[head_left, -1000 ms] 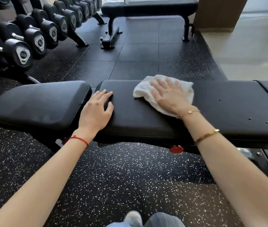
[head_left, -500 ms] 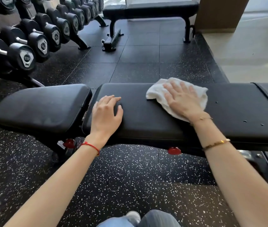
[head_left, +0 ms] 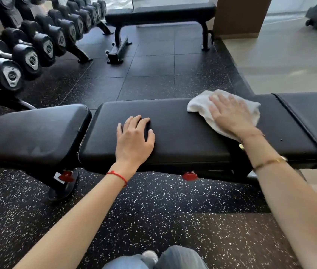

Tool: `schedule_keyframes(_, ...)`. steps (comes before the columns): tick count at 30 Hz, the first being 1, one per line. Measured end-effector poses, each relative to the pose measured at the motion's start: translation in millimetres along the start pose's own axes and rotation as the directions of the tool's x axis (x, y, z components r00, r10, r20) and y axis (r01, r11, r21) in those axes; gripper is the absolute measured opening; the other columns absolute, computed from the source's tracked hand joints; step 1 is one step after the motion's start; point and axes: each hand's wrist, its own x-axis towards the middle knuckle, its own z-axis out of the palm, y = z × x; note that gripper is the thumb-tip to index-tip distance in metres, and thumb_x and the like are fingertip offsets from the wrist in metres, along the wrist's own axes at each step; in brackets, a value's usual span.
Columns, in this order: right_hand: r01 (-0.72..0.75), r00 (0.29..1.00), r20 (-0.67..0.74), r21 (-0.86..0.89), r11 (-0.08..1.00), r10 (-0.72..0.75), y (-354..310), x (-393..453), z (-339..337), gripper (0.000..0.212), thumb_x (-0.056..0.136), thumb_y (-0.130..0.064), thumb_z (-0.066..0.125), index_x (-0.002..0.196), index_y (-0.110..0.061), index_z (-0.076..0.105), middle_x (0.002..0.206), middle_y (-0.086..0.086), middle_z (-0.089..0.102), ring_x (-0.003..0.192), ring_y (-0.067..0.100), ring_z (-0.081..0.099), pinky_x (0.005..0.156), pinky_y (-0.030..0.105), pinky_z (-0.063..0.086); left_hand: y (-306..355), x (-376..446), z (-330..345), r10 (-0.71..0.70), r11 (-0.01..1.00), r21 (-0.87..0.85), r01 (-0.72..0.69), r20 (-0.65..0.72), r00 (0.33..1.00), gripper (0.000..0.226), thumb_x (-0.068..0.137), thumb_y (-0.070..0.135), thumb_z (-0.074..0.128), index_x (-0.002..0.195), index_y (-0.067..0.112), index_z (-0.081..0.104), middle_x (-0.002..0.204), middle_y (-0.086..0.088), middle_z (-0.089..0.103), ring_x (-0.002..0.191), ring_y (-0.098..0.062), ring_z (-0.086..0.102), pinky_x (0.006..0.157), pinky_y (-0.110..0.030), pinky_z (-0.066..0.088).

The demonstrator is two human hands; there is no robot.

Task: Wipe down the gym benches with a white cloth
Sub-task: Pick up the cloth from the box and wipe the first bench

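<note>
While my right hand (head_left: 231,115) presses flat and open on the white cloth (head_left: 202,103) at the bench (head_left: 183,133) pad's far edge, my left hand (head_left: 134,138) rests spread beside it. Loose folds could bunch, skipping patches.

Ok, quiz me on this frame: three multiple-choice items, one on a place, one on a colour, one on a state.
1. Where is the white cloth?
A. on the floor
B. on the near bench's long pad
C. on the dumbbell rack

2. What colour is the string on the left wrist?
A. red
B. blue
C. green

3. What is the left hand doing?
A. gripping a dumbbell
B. lifting the cloth
C. resting flat on the pad

Answers: 1 B, the right hand presses it onto the pad. 2 A, the red string circles the wrist. 3 C, palm down with fingers spread, holding nothing.
</note>
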Motion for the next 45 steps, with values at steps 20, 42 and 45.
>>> schedule_keyframes(20,-0.001,0.998,-0.056,-0.048,0.999,-0.002,0.6,-10.1,-6.4,0.048,0.105,-0.043,0.025,0.148,-0.026,0.036,0.16,0.003,0.029,0.144,0.026,0.027,0.118,0.045,0.019,6.5,0.8,4.0,0.051,0.997,0.051,-0.05,-0.022,0.998,0.04,0.096,0.026,0.049,0.134,0.019,0.056,0.144,-0.004,0.052,0.138,-0.023,0.041,0.118,-0.048,0.026)
schedule_keyframes(42,0.489,0.87,0.045,0.049,0.871,-0.491,-41.1,-68.4,10.4,0.06,0.099,-0.064,0.021,0.154,-0.041,0.024,0.165,-0.01,0.016,0.153,0.018,0.006,0.123,0.041,-0.003,-2.6,-0.5,-6.6,0.024,0.995,-0.099,-0.026,-0.028,0.999,0.035,0.094,0.026,0.054,0.127,0.016,0.062,0.136,-0.002,0.059,0.134,-0.019,0.046,0.116,-0.045,0.03)
schedule_keyframes(45,0.624,0.776,-0.032,-0.107,0.774,-0.63,-34.0,-105.1,16.1,0.064,0.097,-0.068,0.023,0.154,-0.039,0.026,0.163,-0.007,0.022,0.152,0.023,0.015,0.122,0.043,0.003,-26.6,-7.7,-19.8,0.029,0.999,-0.041,-0.034,-0.1,0.995,0.029,0.092,0.025,0.056,0.118,0.018,0.066,0.127,0.0,0.064,0.129,-0.02,0.051,0.114,-0.047,0.032)
